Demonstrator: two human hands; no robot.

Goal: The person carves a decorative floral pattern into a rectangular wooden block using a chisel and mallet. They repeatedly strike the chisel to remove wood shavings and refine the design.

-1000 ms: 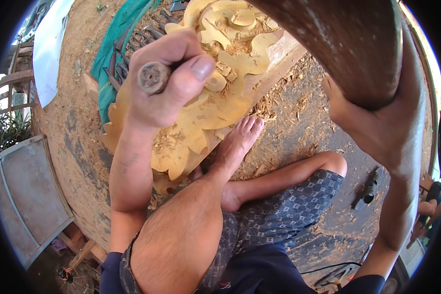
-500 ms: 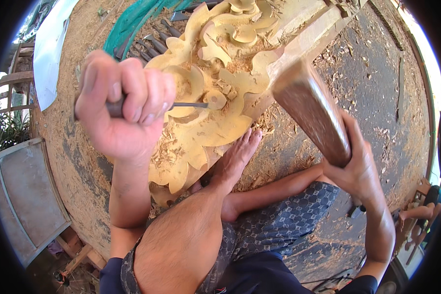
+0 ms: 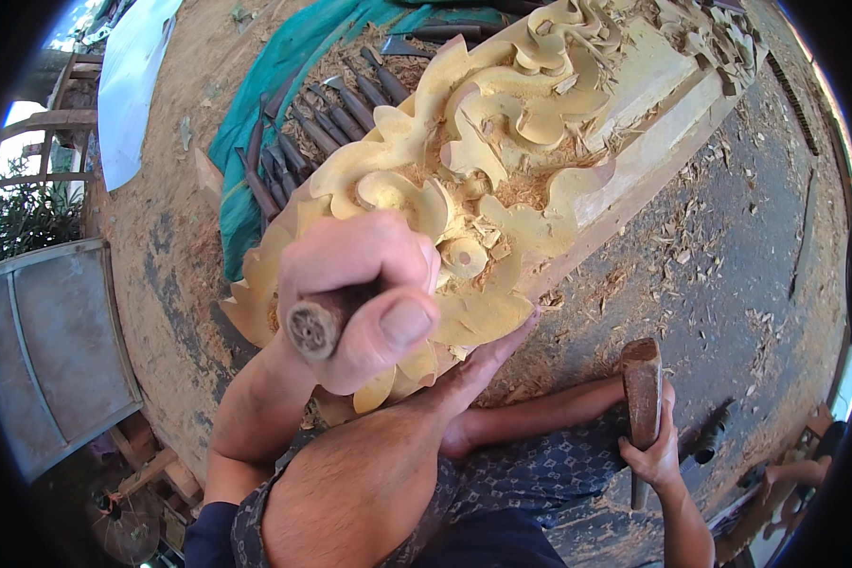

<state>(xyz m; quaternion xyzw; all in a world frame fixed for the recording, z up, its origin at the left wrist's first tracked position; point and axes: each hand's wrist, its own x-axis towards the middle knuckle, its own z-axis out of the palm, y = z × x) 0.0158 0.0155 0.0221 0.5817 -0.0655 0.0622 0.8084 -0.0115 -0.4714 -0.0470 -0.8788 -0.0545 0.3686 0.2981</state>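
Left grip point(image 3: 355, 298) clenched round a chisel's round wooden handle point(image 3: 314, 327), right grip point(image 3: 655, 452) grasping a blocky mallet point(image 3: 642, 388).

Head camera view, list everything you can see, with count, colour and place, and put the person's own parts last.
Carved wood panel: one, pale yellow, centre and top, resting on the ground.
Chisels: a row, too many to count, dark, on the cloth at upper left.
Cloth: one, green, under the chisels.
Wood chips: many, pale, scattered on the ground at right.
Chisel handle: one, brown, in the left hand.
Mallet: one, brown wood, lower right.
Left hand: gripping the chisel handle.
Right hand: gripping the mallet.
Foot: bare, against the panel.
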